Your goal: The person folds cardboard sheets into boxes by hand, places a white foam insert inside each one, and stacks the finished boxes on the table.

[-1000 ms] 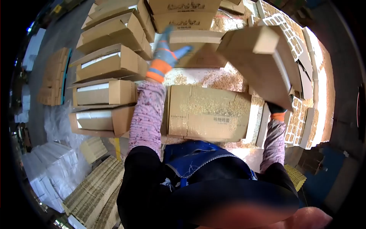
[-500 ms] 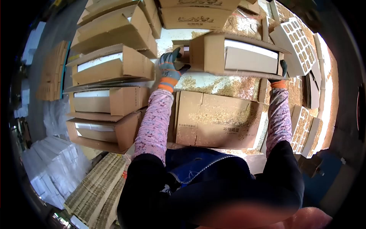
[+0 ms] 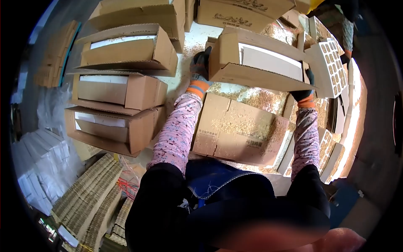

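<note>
An open cardboard box (image 3: 225,56) with a white lining and a pale inner panel (image 3: 273,61) lies between my gloved hands, its flaps spread. My left hand (image 3: 200,66) has its fingers closed around the box's left end. At the opposite end, my right hand (image 3: 303,89) grips the lower right corner, its thumb up the side and its other fingers partly hidden underneath. Nearer my body, a flat printed cardboard piece (image 3: 241,145) lies on the worktop, scattered with chaff-like bits.
Several open boxes (image 3: 145,90) line the left side, and printed cartons (image 3: 235,21) stand at the back. A white tray with holes (image 3: 331,69) leans at the right. Beyond it is another person's sleeve (image 3: 348,38). Ridged stacks (image 3: 90,195) and plastic-wrapped white packs (image 3: 44,164) lie lower left.
My left hand has closed on the box's left end. The box's right end now tilts down towards me. Another person's sleeve has come into view at the upper right.
</note>
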Demonstrator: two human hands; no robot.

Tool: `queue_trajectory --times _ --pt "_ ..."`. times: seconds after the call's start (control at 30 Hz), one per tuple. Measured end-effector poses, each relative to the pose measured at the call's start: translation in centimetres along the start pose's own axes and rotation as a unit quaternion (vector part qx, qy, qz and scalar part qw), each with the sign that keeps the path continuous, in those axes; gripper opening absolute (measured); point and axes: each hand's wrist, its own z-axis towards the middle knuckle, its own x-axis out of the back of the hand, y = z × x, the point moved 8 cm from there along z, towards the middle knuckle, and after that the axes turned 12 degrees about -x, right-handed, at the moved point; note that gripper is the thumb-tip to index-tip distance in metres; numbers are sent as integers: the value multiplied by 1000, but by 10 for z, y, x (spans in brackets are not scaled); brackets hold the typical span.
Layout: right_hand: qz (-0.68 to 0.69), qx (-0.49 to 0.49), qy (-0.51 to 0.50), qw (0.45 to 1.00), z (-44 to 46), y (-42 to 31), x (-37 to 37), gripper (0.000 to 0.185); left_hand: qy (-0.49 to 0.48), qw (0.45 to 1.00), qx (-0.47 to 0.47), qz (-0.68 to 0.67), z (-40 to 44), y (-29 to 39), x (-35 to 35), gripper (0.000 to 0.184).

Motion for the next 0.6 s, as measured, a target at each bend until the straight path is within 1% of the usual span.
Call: queue_trajectory --times 0.03,0.07,0.1,0.13,0.17,0.2,0.23,0.27,0.33,0.37,0.4,0.43,0.47,0.5,0.53,0.57,0.6 --pt "189 -73 -32 979 4 18 -6 53 11 1000 -4 6 -4 3 2 72" --pt "369 -145 -62 916 7 36 -14 62 10 1000 -2 6 -6 -3 -3 72" --pt "82 -48 -64 993 17 26 -5 66 -23 1000 9 5 -7 -18 -21 76" --pt "82 -48 -65 993 24 43 -7 66 -56 998 21 4 -9 -26 -33 79" --pt "231 -135 -98 959 28 76 -19 67 -55 998 23 3 -5 -15 -23 79" --pt "373 -219 -128 892 26 98 -32 68 -47 998 52 6 1 3 -2 85" --pt "82 -41 -49 995 28 43 -13 74 -39 996 81 10 2 12 11 92" --pt "81 -39 -52 995 29 27 -12 74 -37 996 84 9 2 11 10 92" --pt "-83 49 -13 995 33 -2 -10 81 -55 993 91 59 6 6 6 103" --pt "-65 57 -4 996 33 -11 -7 83 -54 991 114 47 3 3 3 105" --pt "-66 59 -4 996 33 -18 -7 83 -52 991 115 46 5 10 5 105" --pt "154 -94 -46 983 33 0 -8 81 -73 981 162 74 3 15 9 103" --pt "362 -239 -83 897 28 18 -17 78 -94 968 207 102 2 18 13 102" --pt "246 -204 -96 943 27 16 -12 77 -94 969 206 102 3 24 16 102" --pt "248 -203 -95 943 27 19 -15 77 -48 975 175 127 8 33 26 98" --pt "70 -15 -24 997 28 -5 -8 77 -2 978 143 153 12 39 34 95" --pt "-114 170 47 978 15 -36 -11 77 -5 978 143 154 13 36 33 95"
